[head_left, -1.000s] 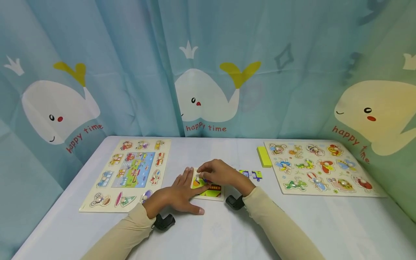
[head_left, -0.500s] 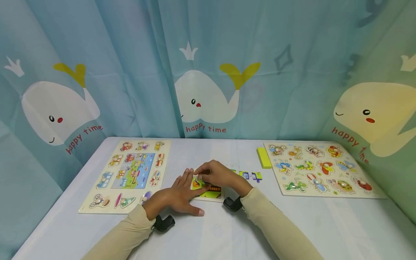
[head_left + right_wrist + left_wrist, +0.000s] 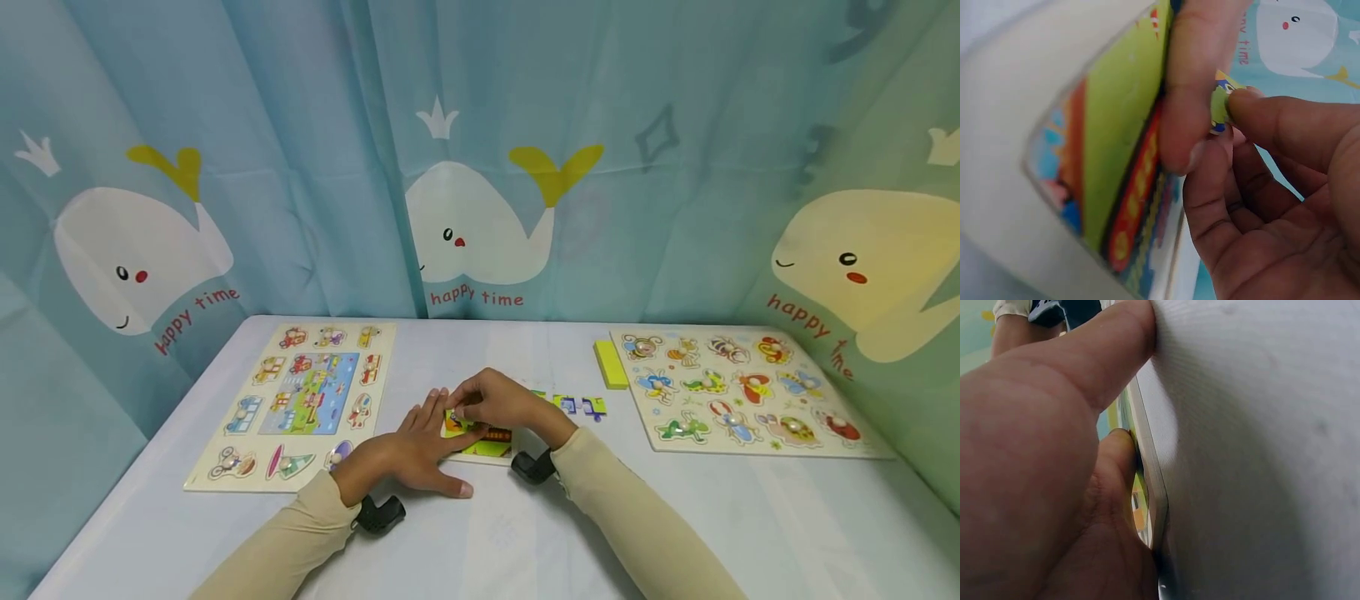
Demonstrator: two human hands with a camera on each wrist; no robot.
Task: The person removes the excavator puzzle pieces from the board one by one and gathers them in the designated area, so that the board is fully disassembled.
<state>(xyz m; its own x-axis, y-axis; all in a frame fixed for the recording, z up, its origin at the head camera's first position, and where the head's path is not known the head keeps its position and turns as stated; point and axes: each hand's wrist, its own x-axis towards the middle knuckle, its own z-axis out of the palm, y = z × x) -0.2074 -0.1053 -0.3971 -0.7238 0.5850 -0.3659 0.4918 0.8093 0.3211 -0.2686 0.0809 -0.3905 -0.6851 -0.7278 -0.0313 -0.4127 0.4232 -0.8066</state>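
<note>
My left hand (image 3: 422, 458) lies spread on the table and the left part of a small jigsaw puzzle board (image 3: 489, 450), its index finger reaching across the picture. In the left wrist view, its thumb and a finger hide most of the board, whose pale edge (image 3: 1147, 456) shows behind. Over the board's far side, my right hand (image 3: 504, 402) pinches a small puzzle piece (image 3: 1218, 109) between thumb and forefinger. The piece has green, blue and yellow print; the fingertips cover part of it. A finger (image 3: 1188, 81) of the left hand stands between it and the board's printed picture (image 3: 1116, 125).
Loose puzzle pieces (image 3: 581, 406) lie right of the right hand. Beyond them is a yellow block (image 3: 611, 365) beside an insect peg puzzle board (image 3: 742, 396). A vehicle peg puzzle board (image 3: 236, 446) lies at the left. A blue whale-print curtain (image 3: 330, 233) encloses the table.
My right hand has shifted slightly left over the board, its fingertips now close to the left hand's fingers. The left hand stays in place.
</note>
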